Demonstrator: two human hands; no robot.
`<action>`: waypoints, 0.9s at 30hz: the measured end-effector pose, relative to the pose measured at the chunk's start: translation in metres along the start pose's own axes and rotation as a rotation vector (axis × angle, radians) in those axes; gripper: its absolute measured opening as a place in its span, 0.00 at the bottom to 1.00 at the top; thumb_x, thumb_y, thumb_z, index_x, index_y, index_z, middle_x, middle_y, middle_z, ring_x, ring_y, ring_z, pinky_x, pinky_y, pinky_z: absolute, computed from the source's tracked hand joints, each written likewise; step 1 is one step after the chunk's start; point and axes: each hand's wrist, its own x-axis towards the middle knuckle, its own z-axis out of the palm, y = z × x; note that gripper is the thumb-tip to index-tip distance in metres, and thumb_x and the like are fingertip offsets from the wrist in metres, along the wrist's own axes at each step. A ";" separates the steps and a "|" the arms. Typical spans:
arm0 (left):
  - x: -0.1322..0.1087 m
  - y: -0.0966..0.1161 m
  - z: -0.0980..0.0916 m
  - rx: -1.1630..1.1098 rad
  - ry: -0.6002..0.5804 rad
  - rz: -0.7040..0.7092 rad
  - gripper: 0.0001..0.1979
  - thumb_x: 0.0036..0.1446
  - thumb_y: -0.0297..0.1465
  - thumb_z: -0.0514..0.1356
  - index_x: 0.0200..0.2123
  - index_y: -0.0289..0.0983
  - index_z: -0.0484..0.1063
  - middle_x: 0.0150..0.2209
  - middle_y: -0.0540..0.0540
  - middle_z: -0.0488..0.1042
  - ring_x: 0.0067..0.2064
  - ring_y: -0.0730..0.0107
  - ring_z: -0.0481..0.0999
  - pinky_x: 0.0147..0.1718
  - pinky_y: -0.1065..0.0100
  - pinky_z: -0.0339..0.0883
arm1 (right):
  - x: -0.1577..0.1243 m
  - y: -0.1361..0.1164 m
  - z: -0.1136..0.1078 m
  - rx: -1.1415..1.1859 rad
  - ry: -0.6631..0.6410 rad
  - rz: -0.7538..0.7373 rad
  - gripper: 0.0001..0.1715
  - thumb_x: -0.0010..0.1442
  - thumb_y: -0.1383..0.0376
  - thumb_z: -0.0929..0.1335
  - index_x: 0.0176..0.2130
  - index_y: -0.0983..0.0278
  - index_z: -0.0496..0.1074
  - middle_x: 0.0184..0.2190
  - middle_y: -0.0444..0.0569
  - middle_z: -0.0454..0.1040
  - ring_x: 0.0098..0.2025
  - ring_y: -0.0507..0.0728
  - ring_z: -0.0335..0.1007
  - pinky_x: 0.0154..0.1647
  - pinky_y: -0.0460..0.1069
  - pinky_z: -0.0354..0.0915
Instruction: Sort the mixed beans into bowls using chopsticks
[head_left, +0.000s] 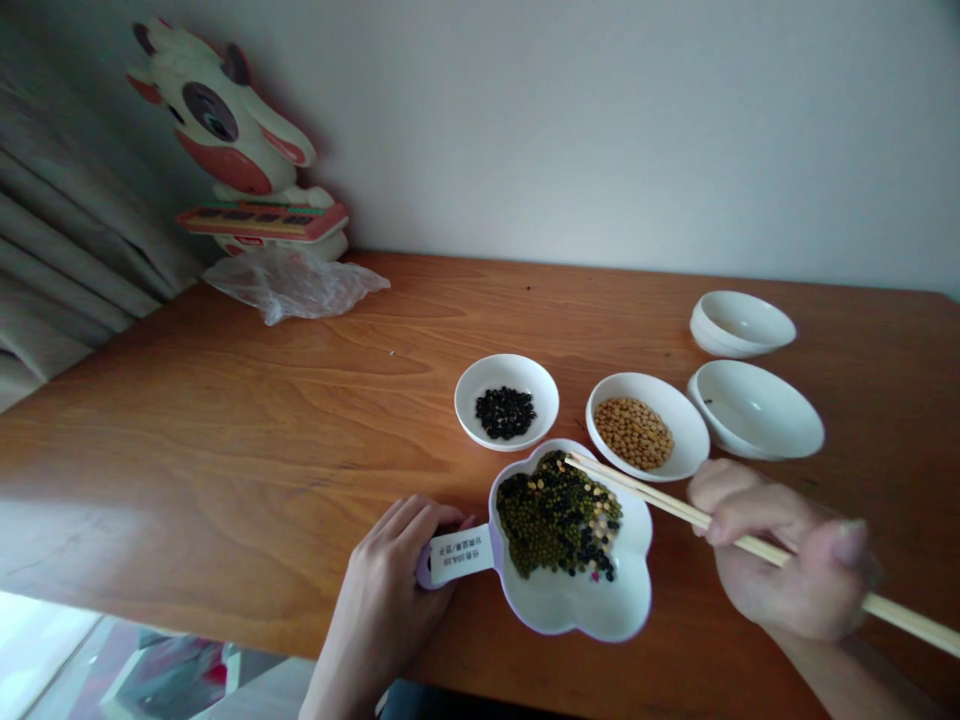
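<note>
A white scalloped bowl with a purple rim (600, 610) holds green beans mixed with black and yellowish ones. My left hand (405, 560) is closed at its labelled handle (461, 556). My right hand (787, 550) holds a pair of wooden chopsticks (667, 500), whose tips are over the mixed beans at the bowl's upper part; no bean can be made out between them. Just behind stands a round white bowl (506, 370) of black beans. To its right, another white bowl (686, 430) contains yellow-brown beans.
Two more white bowls stand at the right, one (765, 405) with a small dark speck, the other (742, 320) behind it. A cow-shaped toy keyboard (262, 215) and a crumpled plastic bag (300, 285) are at the back left, near a curtain (67, 220).
</note>
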 end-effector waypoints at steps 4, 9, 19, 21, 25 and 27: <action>0.001 -0.001 0.001 0.007 0.012 0.002 0.09 0.62 0.25 0.63 0.43 0.43 0.77 0.40 0.49 0.81 0.40 0.61 0.81 0.38 0.63 0.73 | -0.004 0.002 0.001 -0.086 -0.023 -0.238 0.32 0.78 0.52 0.60 0.30 0.59 0.80 0.18 0.46 0.71 0.18 0.56 0.66 0.21 0.54 0.62; 0.001 -0.002 0.001 0.014 0.013 0.016 0.09 0.62 0.26 0.63 0.44 0.44 0.77 0.40 0.49 0.81 0.39 0.62 0.82 0.37 0.65 0.74 | -0.002 0.002 -0.001 -0.098 -0.077 -0.256 0.32 0.79 0.54 0.58 0.33 0.60 0.80 0.20 0.47 0.72 0.21 0.57 0.68 0.21 0.54 0.63; 0.001 -0.011 0.001 0.046 0.065 0.112 0.11 0.60 0.26 0.63 0.45 0.44 0.77 0.39 0.48 0.83 0.37 0.62 0.84 0.33 0.68 0.77 | 0.013 0.013 -0.096 -0.409 0.454 -0.314 0.37 0.75 0.49 0.56 0.25 0.62 0.76 0.23 0.50 0.70 0.28 0.61 0.77 0.30 0.53 0.57; 0.001 -0.011 0.001 0.053 0.073 0.115 0.12 0.59 0.26 0.63 0.46 0.44 0.77 0.40 0.47 0.83 0.38 0.61 0.85 0.34 0.68 0.78 | 0.015 0.011 -0.110 -0.462 0.489 -0.239 0.36 0.74 0.47 0.60 0.24 0.62 0.77 0.24 0.52 0.70 0.29 0.61 0.75 0.29 0.54 0.55; 0.002 -0.012 0.001 0.065 0.088 0.138 0.13 0.59 0.26 0.63 0.46 0.45 0.77 0.41 0.48 0.84 0.38 0.60 0.85 0.34 0.67 0.79 | 0.026 0.009 -0.123 -0.503 0.496 -0.099 0.37 0.73 0.43 0.64 0.23 0.61 0.78 0.21 0.54 0.69 0.25 0.60 0.68 0.25 0.55 0.53; 0.003 -0.012 0.000 0.068 0.097 0.145 0.13 0.59 0.27 0.63 0.46 0.45 0.77 0.40 0.48 0.84 0.38 0.61 0.85 0.34 0.67 0.78 | 0.031 0.007 -0.124 -0.502 0.497 -0.066 0.38 0.72 0.40 0.64 0.23 0.61 0.78 0.20 0.53 0.68 0.24 0.59 0.67 0.24 0.54 0.53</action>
